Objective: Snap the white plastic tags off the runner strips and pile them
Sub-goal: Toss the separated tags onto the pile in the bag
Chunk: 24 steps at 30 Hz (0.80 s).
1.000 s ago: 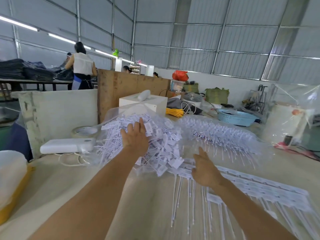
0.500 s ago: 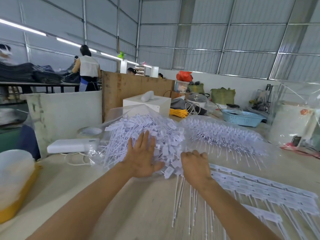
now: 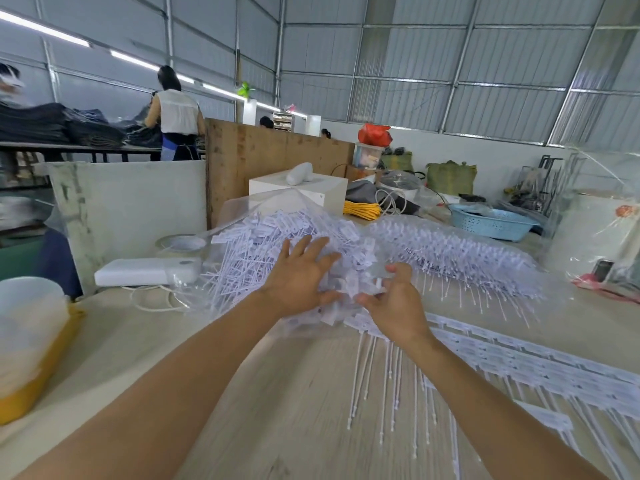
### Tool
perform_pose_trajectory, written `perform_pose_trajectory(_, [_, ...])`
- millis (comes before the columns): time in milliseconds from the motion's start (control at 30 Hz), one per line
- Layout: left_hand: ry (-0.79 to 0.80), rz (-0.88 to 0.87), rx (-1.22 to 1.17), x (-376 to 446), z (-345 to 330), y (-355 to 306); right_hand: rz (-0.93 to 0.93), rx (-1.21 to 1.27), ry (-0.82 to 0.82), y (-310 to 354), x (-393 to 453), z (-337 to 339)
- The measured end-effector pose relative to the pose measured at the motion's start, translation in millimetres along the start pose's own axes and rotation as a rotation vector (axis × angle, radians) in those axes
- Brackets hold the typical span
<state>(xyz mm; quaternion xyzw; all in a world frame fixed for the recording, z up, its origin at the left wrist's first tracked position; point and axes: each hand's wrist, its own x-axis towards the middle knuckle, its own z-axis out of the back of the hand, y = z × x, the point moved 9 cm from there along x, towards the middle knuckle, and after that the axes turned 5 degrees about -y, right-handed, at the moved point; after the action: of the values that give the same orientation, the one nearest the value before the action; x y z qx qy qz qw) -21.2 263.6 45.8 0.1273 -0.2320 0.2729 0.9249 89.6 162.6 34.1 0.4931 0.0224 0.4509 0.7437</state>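
A heap of loose white plastic tags [image 3: 263, 244] lies on the wooden table [image 3: 277, 393] in front of me. My left hand [image 3: 298, 275] rests on the heap's near side with fingers spread. My right hand [image 3: 391, 303] is at the heap's right edge, fingers curled around a small bunch of tags [image 3: 370, 289]. Uncut runner strips [image 3: 519, 362] with long white tails lie flat to the right, under my right forearm. A second bundle of tags in clear plastic [image 3: 450, 258] sits behind my right hand.
A white flat device [image 3: 145, 271] with a cable lies left of the heap, next to a tape roll [image 3: 183, 242]. A yellow and white container [image 3: 27, 341] stands at the left edge. A white box [image 3: 311, 192], blue basket [image 3: 491, 223] and a wooden board [image 3: 270, 157] stand behind.
My left hand slid down the heap toward me. My right hand moved up from the runner strips to the heap's right edge and curled round some tags.
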Motion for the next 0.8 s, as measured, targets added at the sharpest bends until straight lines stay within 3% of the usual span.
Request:
perform_pose_trajectory(67, [-0.012, 0.042, -0.040, 3, 4, 8, 0.185, -0.308, -0.208, 16, -10, 17])
perform_pose_trajectory(133, [0.019, 0.033, -0.026, 5, 4, 10, 0.553, -0.500, -0.324, 52, -30, 21])
perform_pose_trajectory(233, [0.058, 0.025, -0.029, 7, 1, 8, 1.051, -0.619, -0.073, 79, -69, -17])
perform_pose_trajectory(333, [0.074, 0.035, -0.036, 6, -2, 8, 1.013, -0.828, 0.217, 65, -72, -57])
perform_pose_trajectory(400, [0.074, 0.033, -0.011, 5, -3, 8, 0.911, -0.858, 0.284, 55, -64, -70])
perform_pose_trajectory(567, [0.088, -0.053, -0.006, -5, -7, -1, 0.824, -0.858, 0.238, 54, -56, -68])
perform_pose_trajectory(667, [0.087, -0.139, 0.103, -12, -12, -8, 0.893, -0.798, 0.202, 67, -67, -56])
perform_pose_trajectory(800, [0.087, -0.265, 0.334, -15, -21, -19, 1.033, -0.603, -0.014, 93, -75, -24])
